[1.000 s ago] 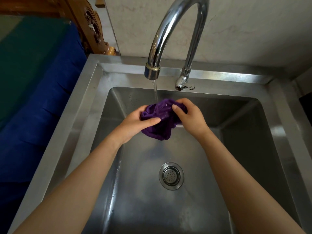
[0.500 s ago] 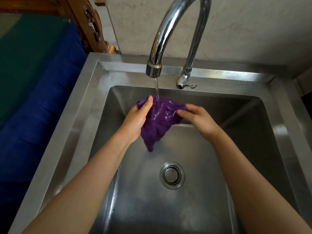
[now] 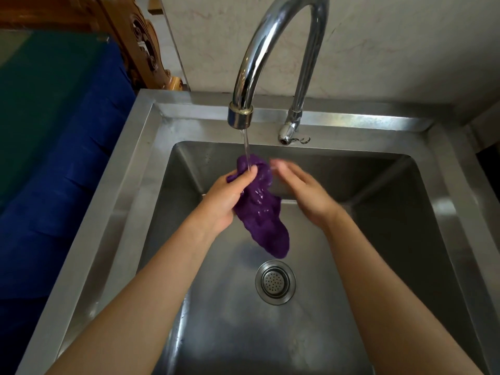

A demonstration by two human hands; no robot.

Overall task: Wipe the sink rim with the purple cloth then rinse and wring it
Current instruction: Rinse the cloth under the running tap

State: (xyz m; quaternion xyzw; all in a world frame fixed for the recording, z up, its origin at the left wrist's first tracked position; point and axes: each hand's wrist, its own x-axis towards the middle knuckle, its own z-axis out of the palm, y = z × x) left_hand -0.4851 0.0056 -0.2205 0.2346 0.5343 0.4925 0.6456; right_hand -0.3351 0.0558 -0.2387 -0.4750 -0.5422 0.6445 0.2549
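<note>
Two bare hands meet at the center of the frame above the basin of a stainless-steel sink (image 3: 116,212). The left hand (image 3: 226,197) has its fingers and thumb curled tight around the upper part of the purple cloth (image 3: 261,215). The cloth is bunched at the top and hangs in a wet, glistening tail toward the lower right, its tip just above the drain strainer (image 3: 275,282) without touching it. The right hand (image 3: 304,194), just right of the cloth, is spread with fingers extended and holds nothing. Its fingertips are blurred beside the cloth's bunched top, and whether they touch the fabric cannot be told. A thin stream of water (image 3: 246,147) falls from the nozzle of the curved chrome tap (image 3: 273,31) at top center and lands on the cloth's top, right by the left thumb. The tap's base and small lever (image 3: 290,133) stand on the sink's back rim, right of the stream. Wet streaks shine on the basin floor at lower center. Both forearms reach in from the bottom corners. Along the left edge runs blue fabric (image 3: 62,185), with carved brown woodwork (image 3: 138,41) at upper left and a pale marbled wall (image 3: 405,44) across the upper right.
</note>
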